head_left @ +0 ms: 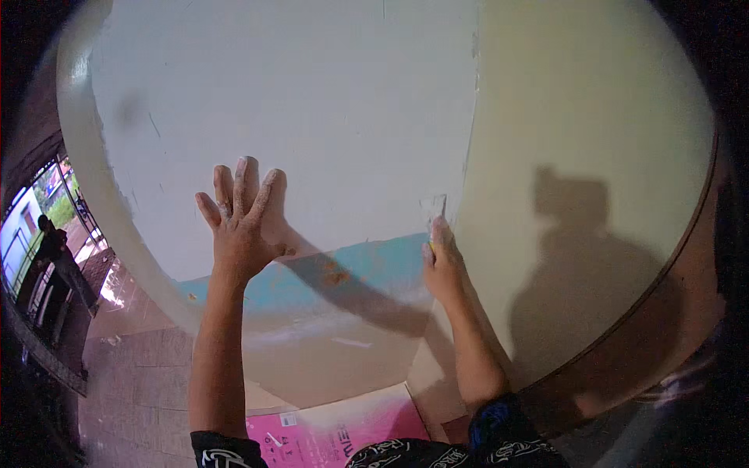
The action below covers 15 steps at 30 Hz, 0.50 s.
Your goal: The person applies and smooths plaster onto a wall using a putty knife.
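Note:
My left hand (243, 218) lies against the white-coated wall (335, 101), fingers spread and dusted with pale powder. In my right hand (443, 269) is a putty knife (434, 206), gripped by its handle, most of which the fingers hide. The blade points up and lies at or close to the wall surface, near the inner corner; whether it touches cannot be made out. Below the white coat runs a turquoise strip (382, 265) with brownish worn patches. The strip passes between my two hands, under the shadow of my left arm.
A cream side wall (608, 109) meets the white one at the right and carries my shadow. At the bottom, a pink printed box or bag (335, 433) sits by the wall's foot. Tiled floor (136, 382) spreads left, where a person (62, 261) stands by a bright opening.

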Tool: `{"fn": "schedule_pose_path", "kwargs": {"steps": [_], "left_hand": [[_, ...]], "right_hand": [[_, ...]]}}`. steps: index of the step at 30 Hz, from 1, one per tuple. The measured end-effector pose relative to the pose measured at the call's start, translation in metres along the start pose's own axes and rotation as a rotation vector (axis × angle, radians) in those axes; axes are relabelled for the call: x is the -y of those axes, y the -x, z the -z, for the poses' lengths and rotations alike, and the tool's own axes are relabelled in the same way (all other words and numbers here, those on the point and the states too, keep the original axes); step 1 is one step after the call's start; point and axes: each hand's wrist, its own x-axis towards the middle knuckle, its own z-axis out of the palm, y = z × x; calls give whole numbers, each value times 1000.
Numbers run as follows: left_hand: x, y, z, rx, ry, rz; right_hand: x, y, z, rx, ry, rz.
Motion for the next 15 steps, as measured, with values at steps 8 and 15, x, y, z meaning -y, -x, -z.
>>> {"fn": "schedule_pose_path", "kwargs": {"steps": [8,15], "left_hand": [[6,6,6,-9,18,58],[10,11,7,-125,52,0]], "right_hand": [[48,-36,34,143,123,-7],[-6,37,-19,-239,280,209]]}}
